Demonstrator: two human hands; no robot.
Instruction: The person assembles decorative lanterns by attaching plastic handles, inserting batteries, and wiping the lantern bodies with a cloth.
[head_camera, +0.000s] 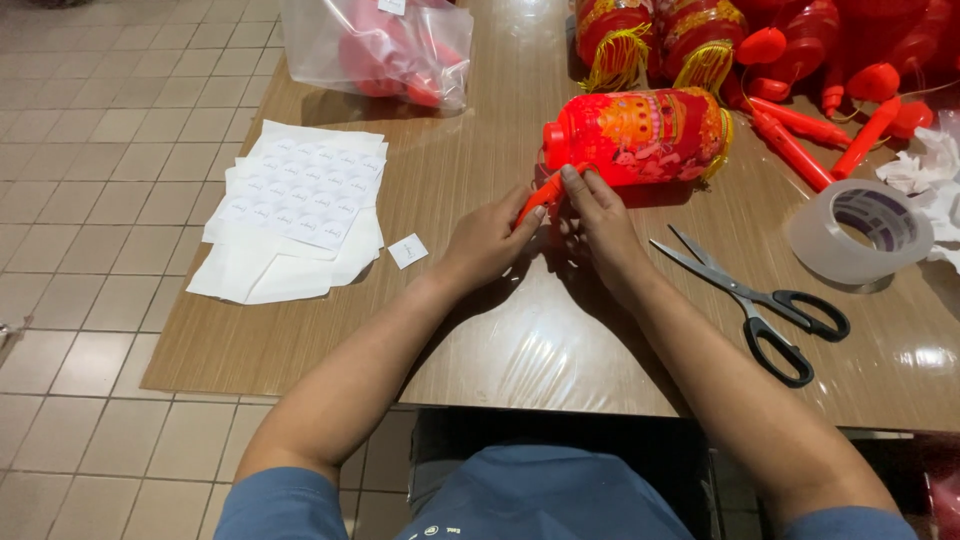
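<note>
A red cylinder lantern (640, 135) with gold trim lies on its side on the wooden table (300, 340). A thin red-orange stick (540, 192) runs from its left end down toward me. My left hand (490, 240) grips the lower part of that stick. My right hand (598, 215) pinches the stick's upper end with its fingertips, right beside the lantern.
Black-handled scissors (760, 295) lie to the right, a roll of clear tape (860, 230) beyond them. White sticker sheets (300, 205) and one loose sticker (407, 250) sit left. A clear bag of red parts (385, 50), more lanterns (660, 35) and red sticks (800, 140) fill the back.
</note>
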